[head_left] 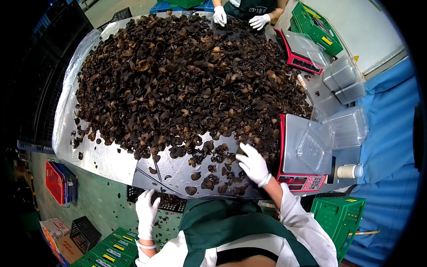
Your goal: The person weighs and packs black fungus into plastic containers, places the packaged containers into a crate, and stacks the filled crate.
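A big heap of dark brown wood ear mushrooms (pixel 187 80) covers most of the table, with loose pieces scattered along its near edge. My right hand (pixel 254 165), in a white glove, reaches over the heap's near right side beside a red scale (pixel 307 147); its fingers are spread and no held piece shows. A clear plastic box (pixel 315 149) lies on that scale's plate. Off the table's front edge, my left hand (pixel 147 213), also gloved, hangs with fingers apart and holds nothing visible. Close to it is a black crate (pixel 171 205) with mushrooms, partly under the table.
Across the table a person's two gloved hands (pixel 219 16) are at the heap's far edge. A second red scale (pixel 302 49) and stacked clear boxes (pixel 344 80) line the right side. Green crates (pixel 338 218) stand right of me, more green crates (pixel 113 249) at lower left.
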